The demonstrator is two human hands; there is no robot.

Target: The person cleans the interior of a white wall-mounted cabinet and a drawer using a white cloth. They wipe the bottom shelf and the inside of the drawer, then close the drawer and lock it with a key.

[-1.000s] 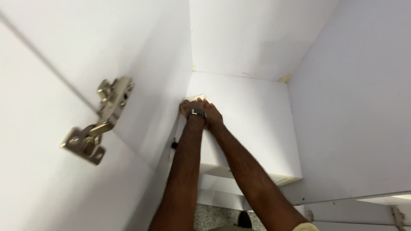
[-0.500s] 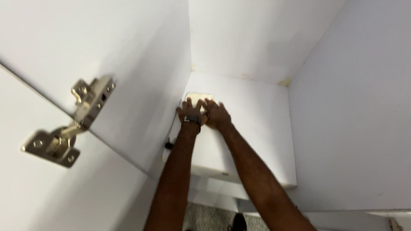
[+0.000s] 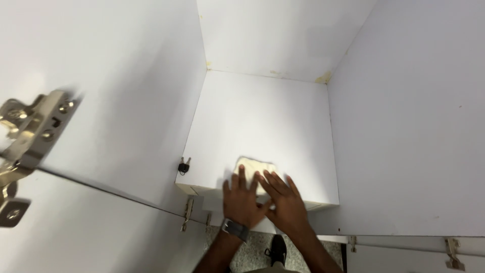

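A cream cloth (image 3: 256,167) lies on the white cabinet shelf (image 3: 262,111), close to its front edge. My left hand (image 3: 242,198), with a watch on its wrist, presses flat on the near part of the cloth, fingers spread. My right hand (image 3: 285,201) lies beside it, partly over the left hand, its fingers also flat on the cloth. Most of the cloth shows just beyond the fingertips.
A small dark key (image 3: 184,166) sticks out at the shelf's front left corner. A metal hinge (image 3: 30,134) sits on the open white door at the left. White cabinet walls close in on the left, back and right. A speckled floor and a dark shoe (image 3: 275,248) show below.
Both hands have drawn the cloth from the back left corner of the shelf to its front edge. The view has tilted down, so the hinge has slid to the left.
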